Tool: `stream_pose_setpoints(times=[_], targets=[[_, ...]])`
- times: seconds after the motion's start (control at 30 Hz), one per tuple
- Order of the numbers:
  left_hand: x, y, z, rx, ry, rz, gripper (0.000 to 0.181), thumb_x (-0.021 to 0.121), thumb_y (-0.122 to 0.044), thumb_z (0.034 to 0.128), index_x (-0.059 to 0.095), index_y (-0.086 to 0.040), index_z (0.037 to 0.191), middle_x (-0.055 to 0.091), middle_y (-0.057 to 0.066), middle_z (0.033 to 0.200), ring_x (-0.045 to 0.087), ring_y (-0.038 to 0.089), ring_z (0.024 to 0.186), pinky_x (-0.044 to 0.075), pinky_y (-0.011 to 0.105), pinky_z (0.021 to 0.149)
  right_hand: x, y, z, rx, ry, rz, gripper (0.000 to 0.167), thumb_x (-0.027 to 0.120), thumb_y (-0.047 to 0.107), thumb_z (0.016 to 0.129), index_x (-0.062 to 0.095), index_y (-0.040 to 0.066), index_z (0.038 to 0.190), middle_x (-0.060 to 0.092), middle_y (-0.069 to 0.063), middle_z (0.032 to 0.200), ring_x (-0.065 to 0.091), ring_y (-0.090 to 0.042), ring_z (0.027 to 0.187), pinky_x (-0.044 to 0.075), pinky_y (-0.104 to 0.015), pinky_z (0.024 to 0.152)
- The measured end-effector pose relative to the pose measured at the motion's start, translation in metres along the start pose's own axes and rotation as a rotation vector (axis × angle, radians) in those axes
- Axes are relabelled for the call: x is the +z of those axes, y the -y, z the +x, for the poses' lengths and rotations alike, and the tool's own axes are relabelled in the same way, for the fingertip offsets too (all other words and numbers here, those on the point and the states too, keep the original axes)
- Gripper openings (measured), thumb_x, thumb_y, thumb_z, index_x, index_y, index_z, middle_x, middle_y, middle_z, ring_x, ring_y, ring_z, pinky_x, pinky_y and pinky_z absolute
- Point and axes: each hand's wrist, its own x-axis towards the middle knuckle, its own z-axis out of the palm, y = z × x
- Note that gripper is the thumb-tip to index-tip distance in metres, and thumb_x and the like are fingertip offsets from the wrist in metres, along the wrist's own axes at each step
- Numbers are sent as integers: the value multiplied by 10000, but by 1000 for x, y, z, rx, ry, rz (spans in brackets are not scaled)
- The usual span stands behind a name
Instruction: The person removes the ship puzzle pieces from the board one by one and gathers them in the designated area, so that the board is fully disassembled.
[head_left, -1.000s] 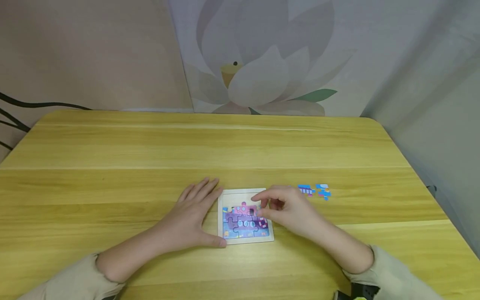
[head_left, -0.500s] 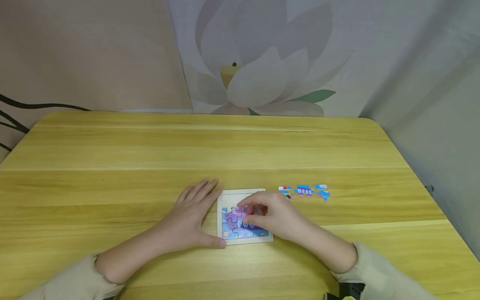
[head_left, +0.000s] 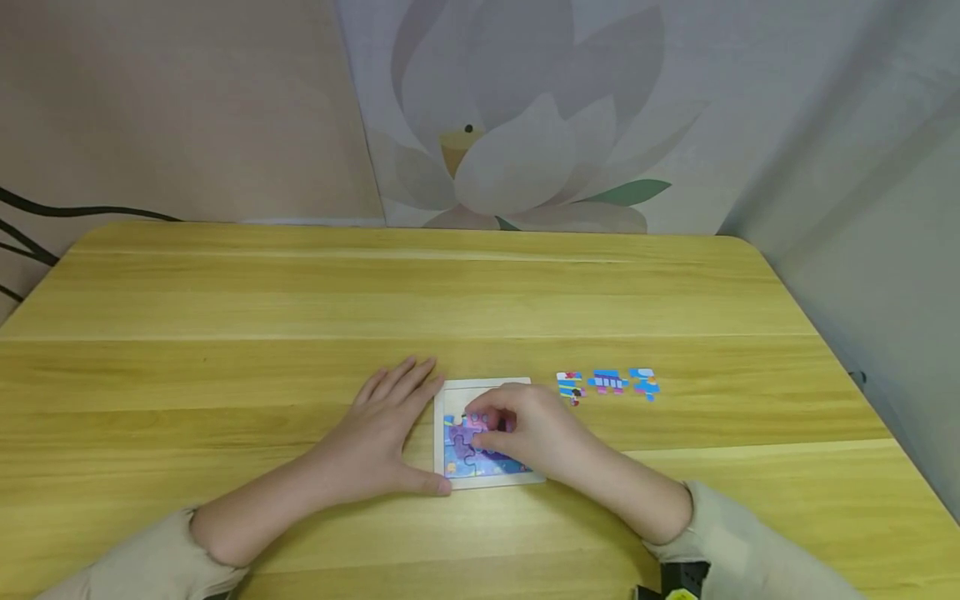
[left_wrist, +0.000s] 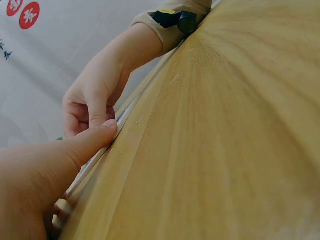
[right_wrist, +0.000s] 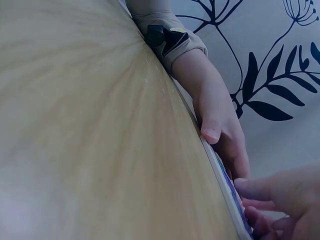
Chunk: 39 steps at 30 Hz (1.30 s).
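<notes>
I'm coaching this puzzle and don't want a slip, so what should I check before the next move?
1. Puzzle frame steadied: ok, the left hand spans its left edge.
2. Loose pieces easy to spot: ok, three lie picture side up on the table, right of the frame.
3. Space left in the frame: ok, bare board shows along its top.
4. Clear view of the fitted pieces: not ok, the right hand hides some.
5. Right hand free of any piece: cannot tell, its grasp is hidden.
</notes>
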Motion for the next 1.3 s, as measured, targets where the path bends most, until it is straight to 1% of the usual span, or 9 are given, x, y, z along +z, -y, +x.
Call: stream_pose_setpoints(times=[0.1, 0.23, 0.47, 0.57, 0.7, 0.97, 1.17, 1.3], targets=[[0, 0, 0, 2, -2, 0, 1205, 632, -795, 641, 261, -43, 1507, 110, 110, 1582, 29, 296, 1441, -10, 525, 1128, 3, 1, 1, -4, -10, -46, 243, 805, 153, 774, 739, 110, 1004, 563, 120, 741, 488, -51, 639, 461, -242, 569], [1, 0, 0, 5, -7, 2, 1206, 632, -796, 638, 266, -43, 1506, 117, 113, 1580, 35, 300, 1440, -7, 528, 1128, 5, 3, 0, -9, -22, -78, 237, 809, 141, 766, 746, 109, 992, 561, 104, 743, 494, -58, 658, 455, -234, 578], [0, 1, 0, 5, -11, 2, 1207, 628, -803, 636, 271, -46, 1505, 126, 114, 1580, 39, 296, 1441, -2, 524, 1129, 6, 7, -1, 11, -36, -100, 227, 806, 129, 765, 746, 121, 984, 560, 99, 742, 490, -56, 657, 445, -234, 577], [0, 0, -1, 14, -20, -3, 1207, 628, -803, 634, 282, -37, 1500, 140, 126, 1577, 51, 310, 1439, 8, 535, 1127, 6, 9, 0, 17, -39, -107, 227, 809, 127, 759, 742, 126, 977, 554, 98, 734, 484, -56, 648, 439, -236, 570], [0, 0, -1, 25, -30, -6, 1206, 628, -802, 634, 292, -25, 1493, 156, 139, 1573, 64, 326, 1436, 22, 550, 1123, 6, 10, 0, 20, -43, -115, 234, 815, 131, 748, 736, 133, 968, 544, 97, 725, 479, -55, 641, 433, -236, 564], [-1, 1, -1, 17, -36, -19, 1174, 643, -777, 653, 305, -25, 1488, 157, 134, 1573, 65, 318, 1437, 16, 547, 1123, 6, 11, 0, 36, -45, -107, 243, 824, 133, 739, 725, 146, 961, 542, 98, 727, 483, -51, 643, 434, -235, 570], [0, 0, -1, 13, -53, -19, 1063, 658, -697, 724, 330, -25, 1479, 183, 133, 1567, 86, 318, 1435, 27, 550, 1122, 7, 11, 0, 51, -52, -105, 232, 822, 122, 739, 716, 154, 942, 541, 103, 724, 478, -51, 638, 432, -239, 573], [1, -1, 0, -3, -57, -23, 1038, 693, -645, 721, 338, -24, 1474, 193, 135, 1564, 96, 321, 1433, 33, 554, 1122, 8, 12, -1, 58, -62, -87, 223, 818, 113, 742, 699, 164, 924, 541, 111, 727, 478, -55, 641, 436, -247, 582]])
